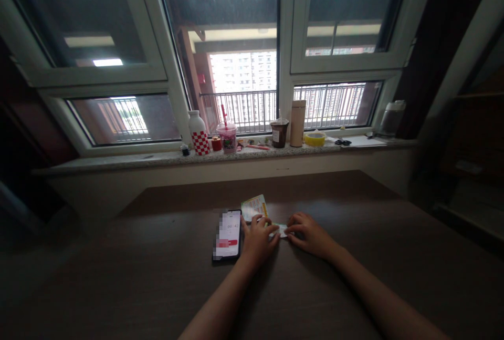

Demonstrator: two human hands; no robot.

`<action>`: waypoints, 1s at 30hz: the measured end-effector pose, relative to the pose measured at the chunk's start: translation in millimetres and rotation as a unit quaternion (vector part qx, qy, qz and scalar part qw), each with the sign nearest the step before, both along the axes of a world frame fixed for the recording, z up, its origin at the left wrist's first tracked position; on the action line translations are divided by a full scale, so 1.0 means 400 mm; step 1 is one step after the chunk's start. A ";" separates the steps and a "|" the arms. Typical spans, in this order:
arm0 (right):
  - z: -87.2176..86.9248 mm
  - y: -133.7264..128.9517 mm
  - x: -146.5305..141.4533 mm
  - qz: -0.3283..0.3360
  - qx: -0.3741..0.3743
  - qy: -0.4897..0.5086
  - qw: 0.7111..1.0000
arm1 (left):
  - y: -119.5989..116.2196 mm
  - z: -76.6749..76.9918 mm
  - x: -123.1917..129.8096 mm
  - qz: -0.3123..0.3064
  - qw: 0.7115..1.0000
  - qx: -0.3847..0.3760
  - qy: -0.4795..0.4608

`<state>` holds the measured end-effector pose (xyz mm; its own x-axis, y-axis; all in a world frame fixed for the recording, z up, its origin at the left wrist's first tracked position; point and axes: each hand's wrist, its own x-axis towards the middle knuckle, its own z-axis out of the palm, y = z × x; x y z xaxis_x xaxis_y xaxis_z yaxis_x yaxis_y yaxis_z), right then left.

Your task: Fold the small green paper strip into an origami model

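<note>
My left hand (260,240) and my right hand (311,236) meet over the dark brown table. Between their fingertips lies a small whitish, paper-like piece (282,230) with a hint of green at its edge. The fingers of my left hand curl down on its left side, while my right hand pinches its right end. Just beyond my left hand is a flat printed packet (254,207), white with yellow, green and red print; its near edge is hidden by the fingers. A phone (229,236) with a lit screen lies face up close to my left hand.
The tabletop (177,235) ends at a low wall under the window. On the stone sill stand a checkered bottle (200,135), a pink drink cup (227,137), a dark cup (279,134), a tan flask (297,123), yellow tape (315,139) and black scissors (342,142).
</note>
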<state>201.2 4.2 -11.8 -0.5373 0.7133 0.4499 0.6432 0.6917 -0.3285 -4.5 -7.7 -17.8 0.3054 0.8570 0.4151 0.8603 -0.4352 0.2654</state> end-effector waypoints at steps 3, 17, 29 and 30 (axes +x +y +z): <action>-0.004 0.005 -0.001 -0.004 0.007 0.002 1.000 | 0.001 -0.001 -0.001 -0.001 1.000 -0.001 -0.003; -0.029 0.019 -0.021 -0.089 -0.019 0.059 0.994 | -0.002 0.007 -0.001 -0.001 1.000 -0.023 -0.011; -0.031 0.012 -0.022 -0.075 0.009 0.030 0.997 | -0.006 0.011 0.001 0.006 1.000 -0.015 -0.007; -0.032 0.011 -0.023 -0.081 0.014 0.023 0.996 | -0.005 0.010 0.001 0.007 1.000 -0.014 -0.009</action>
